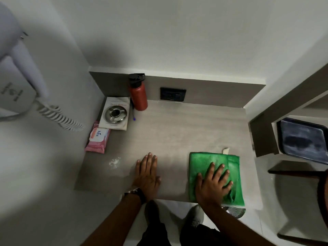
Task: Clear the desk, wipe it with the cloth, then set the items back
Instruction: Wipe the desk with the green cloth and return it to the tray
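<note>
We saw the right hand (213,183) lying flat, fingers spread wide, pressed on top of the folded green cloth (229,162) at about four o'clock on the desk (177,132), near its front edge. The left hand (148,173) rested palm down on the bare desk surface at about six o'clock, fingers straight and close together, gripping nothing; a dark watch (137,192) sat on its wrist. Just beside that hand, toward eight o'clock, lay a small smear of white powder (114,162). The remaining items were gathered at ten to eleven o'clock: a red bottle (139,94) with a black cap stood upright against the back panel, a white book (115,115) lay flat with a metal ashtray (116,114) on top, a pen (133,112) lay between book and bottle, and a pink wipes pack (97,138) lay just in front of the book. A black socket (173,94) sat in the back panel at twelve o'clock.
</note>
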